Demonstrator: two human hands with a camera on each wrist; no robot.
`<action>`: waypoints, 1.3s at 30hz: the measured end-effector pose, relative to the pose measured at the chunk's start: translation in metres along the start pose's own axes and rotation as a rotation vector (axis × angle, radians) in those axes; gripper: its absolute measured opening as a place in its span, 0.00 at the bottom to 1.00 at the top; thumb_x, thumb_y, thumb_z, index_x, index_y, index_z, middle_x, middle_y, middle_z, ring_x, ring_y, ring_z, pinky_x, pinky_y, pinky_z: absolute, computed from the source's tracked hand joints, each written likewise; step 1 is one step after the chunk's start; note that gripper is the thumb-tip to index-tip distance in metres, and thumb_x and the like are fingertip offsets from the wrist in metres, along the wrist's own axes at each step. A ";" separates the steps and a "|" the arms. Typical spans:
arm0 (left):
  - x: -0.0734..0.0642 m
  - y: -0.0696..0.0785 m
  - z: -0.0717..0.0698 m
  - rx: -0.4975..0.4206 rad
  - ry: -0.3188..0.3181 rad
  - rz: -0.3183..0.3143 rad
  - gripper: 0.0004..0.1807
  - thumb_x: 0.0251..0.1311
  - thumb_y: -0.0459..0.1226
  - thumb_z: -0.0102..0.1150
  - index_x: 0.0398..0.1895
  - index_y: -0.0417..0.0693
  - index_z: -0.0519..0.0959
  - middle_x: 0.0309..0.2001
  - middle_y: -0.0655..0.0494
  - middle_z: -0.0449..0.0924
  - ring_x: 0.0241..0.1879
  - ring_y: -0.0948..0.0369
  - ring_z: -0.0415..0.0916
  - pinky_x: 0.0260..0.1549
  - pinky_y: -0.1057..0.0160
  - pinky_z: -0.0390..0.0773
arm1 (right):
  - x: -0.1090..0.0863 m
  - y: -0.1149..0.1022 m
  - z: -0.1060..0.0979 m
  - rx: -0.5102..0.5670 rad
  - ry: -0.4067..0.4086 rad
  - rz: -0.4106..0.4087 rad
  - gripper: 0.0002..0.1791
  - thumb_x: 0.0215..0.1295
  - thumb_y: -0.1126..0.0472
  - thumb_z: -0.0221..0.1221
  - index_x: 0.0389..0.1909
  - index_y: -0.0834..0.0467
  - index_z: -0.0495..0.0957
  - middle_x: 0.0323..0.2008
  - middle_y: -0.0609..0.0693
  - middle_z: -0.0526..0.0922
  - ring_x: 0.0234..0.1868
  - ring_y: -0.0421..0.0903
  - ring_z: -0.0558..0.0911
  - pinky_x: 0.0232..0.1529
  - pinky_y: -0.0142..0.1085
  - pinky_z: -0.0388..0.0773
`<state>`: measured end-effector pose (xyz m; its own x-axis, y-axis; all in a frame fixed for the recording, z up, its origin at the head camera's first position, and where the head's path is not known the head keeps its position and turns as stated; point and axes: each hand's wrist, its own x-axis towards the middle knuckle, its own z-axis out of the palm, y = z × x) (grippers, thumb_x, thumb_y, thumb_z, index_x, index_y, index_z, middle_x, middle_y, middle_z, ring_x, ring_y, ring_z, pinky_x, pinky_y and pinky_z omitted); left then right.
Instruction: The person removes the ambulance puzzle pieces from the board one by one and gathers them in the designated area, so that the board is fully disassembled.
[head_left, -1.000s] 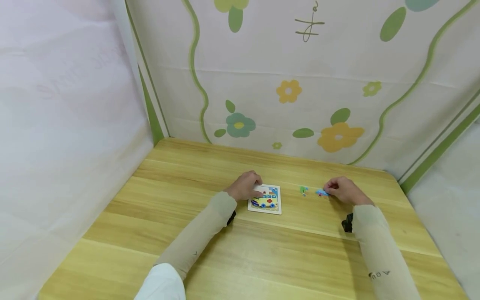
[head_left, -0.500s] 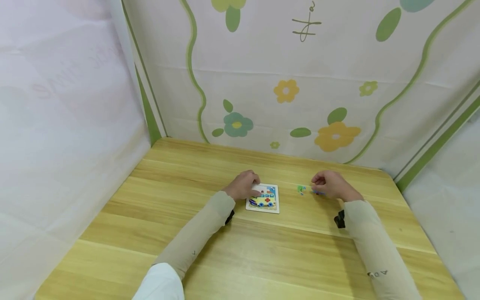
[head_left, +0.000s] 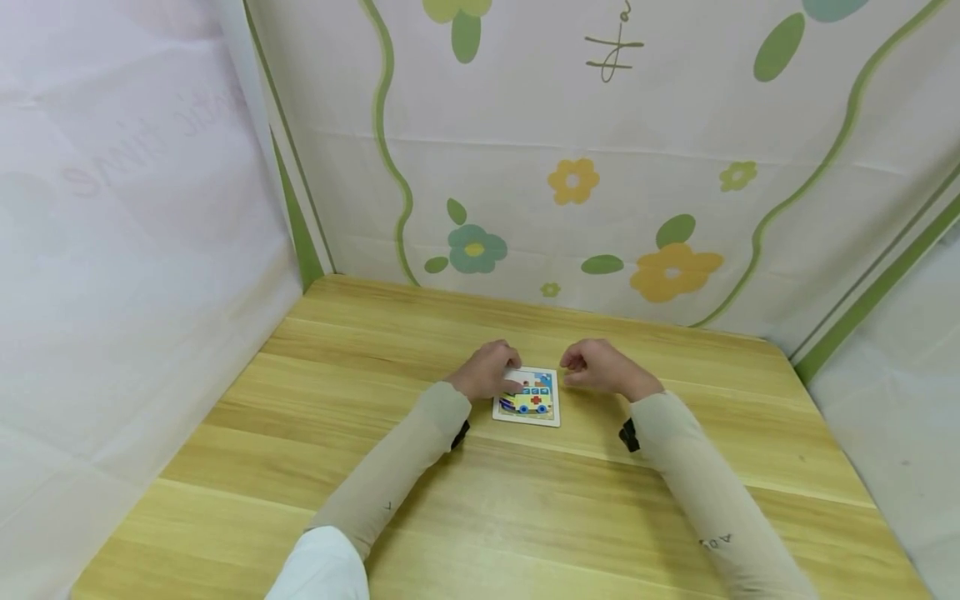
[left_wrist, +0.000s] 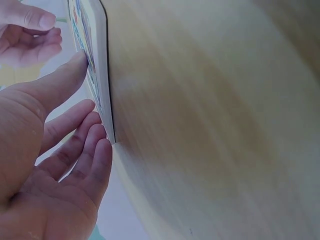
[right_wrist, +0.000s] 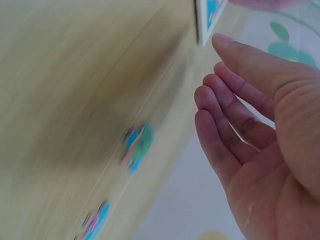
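Observation:
A small square jigsaw puzzle board with a white rim and a yellow ambulance picture lies on the wooden table. My left hand holds its left side; in the left wrist view the thumb presses on the face and the fingertips meet the edge. Just off the board's right edge is my right hand, fingers loosely bent, thumb apart, nothing between them. Behind it in the right wrist view lie a green and blue puzzle piece and a blue and pink piece; the right hand and arm hide both in the head view.
The wooden table reaches back to a white fabric wall printed with flowers. Another white fabric wall rises along the left side.
My right hand has left the blue piece at the right and moved left to beside the puzzle board. The left hand stays on the board.

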<state>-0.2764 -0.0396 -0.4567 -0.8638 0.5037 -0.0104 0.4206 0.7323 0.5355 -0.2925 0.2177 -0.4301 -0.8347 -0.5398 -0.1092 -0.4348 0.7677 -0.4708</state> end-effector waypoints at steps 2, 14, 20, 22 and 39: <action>0.001 -0.001 0.000 0.007 0.003 0.008 0.21 0.65 0.41 0.74 0.56 0.39 0.84 0.54 0.47 0.82 0.53 0.55 0.79 0.60 0.57 0.81 | 0.005 -0.006 0.003 -0.003 -0.013 -0.020 0.12 0.67 0.65 0.71 0.48 0.65 0.86 0.41 0.54 0.89 0.41 0.44 0.84 0.48 0.43 0.85; 0.002 -0.003 0.000 0.015 0.005 0.008 0.21 0.64 0.41 0.75 0.55 0.39 0.85 0.54 0.47 0.83 0.53 0.54 0.79 0.60 0.56 0.81 | 0.017 -0.019 0.015 0.012 -0.068 -0.012 0.07 0.67 0.66 0.71 0.43 0.62 0.87 0.39 0.52 0.89 0.39 0.43 0.84 0.48 0.42 0.85; 0.002 -0.002 -0.001 0.015 0.006 0.002 0.21 0.64 0.41 0.75 0.55 0.40 0.85 0.53 0.48 0.82 0.52 0.55 0.79 0.60 0.57 0.80 | 0.020 -0.020 0.015 0.042 -0.082 0.041 0.07 0.67 0.65 0.71 0.43 0.62 0.87 0.40 0.52 0.89 0.40 0.44 0.84 0.50 0.42 0.84; 0.002 -0.002 0.000 0.017 0.005 0.002 0.21 0.64 0.41 0.75 0.55 0.40 0.85 0.53 0.48 0.82 0.52 0.55 0.79 0.61 0.56 0.80 | 0.020 -0.020 0.015 0.044 -0.087 0.060 0.07 0.67 0.65 0.71 0.44 0.62 0.87 0.40 0.52 0.89 0.40 0.44 0.84 0.50 0.41 0.84; 0.003 0.010 0.000 0.026 -0.027 0.081 0.21 0.66 0.39 0.73 0.57 0.37 0.85 0.52 0.47 0.83 0.50 0.56 0.79 0.56 0.58 0.81 | 0.019 -0.022 0.017 0.084 -0.070 0.105 0.06 0.66 0.65 0.72 0.42 0.62 0.87 0.38 0.51 0.89 0.39 0.43 0.83 0.47 0.39 0.84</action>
<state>-0.2748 -0.0306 -0.4510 -0.8192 0.5734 0.0095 0.4960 0.7003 0.5134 -0.2930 0.1847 -0.4364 -0.8472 -0.4830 -0.2215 -0.3138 0.7912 -0.5249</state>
